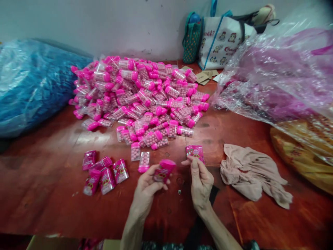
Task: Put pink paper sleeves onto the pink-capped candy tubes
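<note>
My left hand [148,187] grips a glossy pink printed packet [164,170] above the table, its fingers wrapped around the sides. My right hand [200,180] is closed, thumb and fingers pressed together, in front of the lower edge of a flat pink printed wrapper [195,151]. Whether its fingertips hold anything is hidden. Left of my hands lies a small group of pink wrapped packets [107,180]. Just beyond my left hand is a clear container of pink beads with a bright pink cap [144,161]. Behind it spreads a large pile of the same containers [140,100].
A big blue plastic bag [33,86] fills the left side. At right are a crumpled beige cloth [252,170], a clear and pink plastic bag [281,76] and a yellow-brown round surface [301,152]. A printed white tote bag [221,41] and cardboard pieces [204,77] stand near the wall.
</note>
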Action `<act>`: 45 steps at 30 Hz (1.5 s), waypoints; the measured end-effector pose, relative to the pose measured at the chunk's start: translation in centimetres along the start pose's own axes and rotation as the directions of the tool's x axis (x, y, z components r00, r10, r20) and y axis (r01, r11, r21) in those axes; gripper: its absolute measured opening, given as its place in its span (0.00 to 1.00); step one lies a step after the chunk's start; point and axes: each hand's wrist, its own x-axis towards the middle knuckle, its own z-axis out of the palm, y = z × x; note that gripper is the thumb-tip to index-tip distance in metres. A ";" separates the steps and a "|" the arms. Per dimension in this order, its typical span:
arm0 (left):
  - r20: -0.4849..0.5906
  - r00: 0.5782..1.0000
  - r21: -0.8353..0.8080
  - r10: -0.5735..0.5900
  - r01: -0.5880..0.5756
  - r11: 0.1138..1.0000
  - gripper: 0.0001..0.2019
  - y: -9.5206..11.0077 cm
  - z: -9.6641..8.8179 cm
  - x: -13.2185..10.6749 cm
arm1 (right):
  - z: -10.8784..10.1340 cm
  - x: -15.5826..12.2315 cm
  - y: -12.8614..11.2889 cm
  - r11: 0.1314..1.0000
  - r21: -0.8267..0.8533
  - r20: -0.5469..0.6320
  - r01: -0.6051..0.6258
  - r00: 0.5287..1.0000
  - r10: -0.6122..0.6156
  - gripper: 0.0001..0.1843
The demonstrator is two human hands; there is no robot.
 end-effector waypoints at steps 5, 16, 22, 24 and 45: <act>-0.572 0.692 0.501 0.440 -0.130 0.856 0.24 1.9 -8.1 -2.0 | 0.3 0.0 -0.3 0.999 -0.002 0.039 0.035 0.999 -0.035 0.09; -0.103 0.590 0.989 0.801 0.150 0.016 0.31 0.9 -8.6 1.4 | 0.3 -0.4 0.1 0.994 -0.067 0.084 0.087 0.993 -0.082 0.10; 0.147 0.662 0.988 0.735 -0.072 -0.133 0.27 0.8 -5.0 2.7 | 0.4 -0.5 -0.4 0.984 -0.126 0.095 0.123 0.989 -0.111 0.12; 0.136 0.707 0.988 0.694 -0.044 -0.148 0.28 0.5 -4.9 3.3 | -0.5 -0.2 -0.8 0.973 -0.163 0.100 0.161 0.984 -0.146 0.12; 0.426 0.644 0.772 0.636 -0.625 0.115 0.14 -0.5 8.6 0.7 | -12.6 2.5 3.1 0.543 -0.832 -0.095 0.116 0.934 -0.345 0.18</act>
